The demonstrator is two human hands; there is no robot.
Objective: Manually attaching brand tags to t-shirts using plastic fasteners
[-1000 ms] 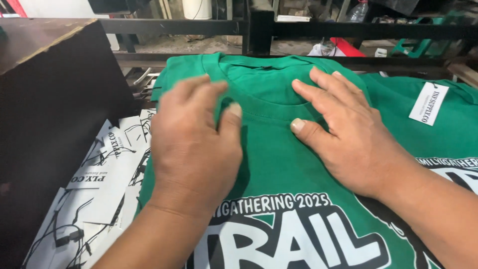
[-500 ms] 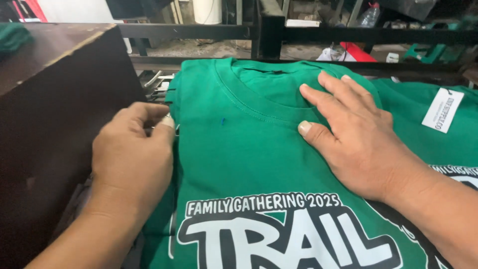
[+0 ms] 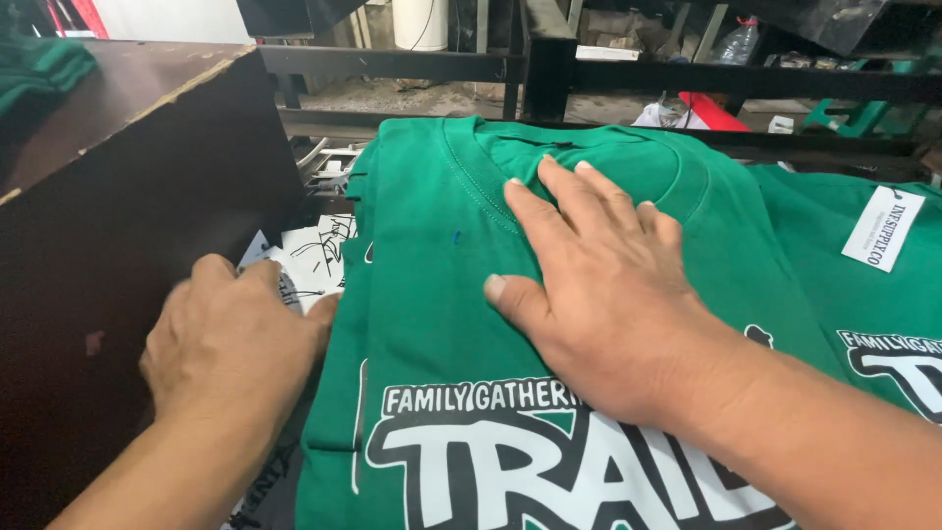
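A green T-shirt [image 3: 432,294] lies flat and face up across the middle of the frame, its ribbed collar toward the top and a large white and black printed design running off the bottom edge. The right hand [image 3: 599,294] rests palm down on the chest of the shirt, just below the collar, with its fingers spread apart and straight and the thumb stretched out to the left; it presses on the cloth and grips nothing. The forearm comes in from the lower right corner.

The left hand [image 3: 231,339] sits at the lower left, right beside the shirt's left edge, knuckles up and fingers curled downward. The fingertips are hidden under the hand, so I cannot tell whether they pinch the fabric edge or only touch it.

Just above that hand, a white sheet with black line markings [image 3: 314,257] pokes out from under the shirt. A dark brown board [image 3: 128,216] fills the left side of the frame, slanting up to the upper left. To the right, a second green shirt [image 3: 863,304] lies beside the first, partly tucked under it, with a white rectangular tag [image 3: 883,228] lying on it. Along the top runs a dark metal frame [image 3: 549,69], with clutter behind it.
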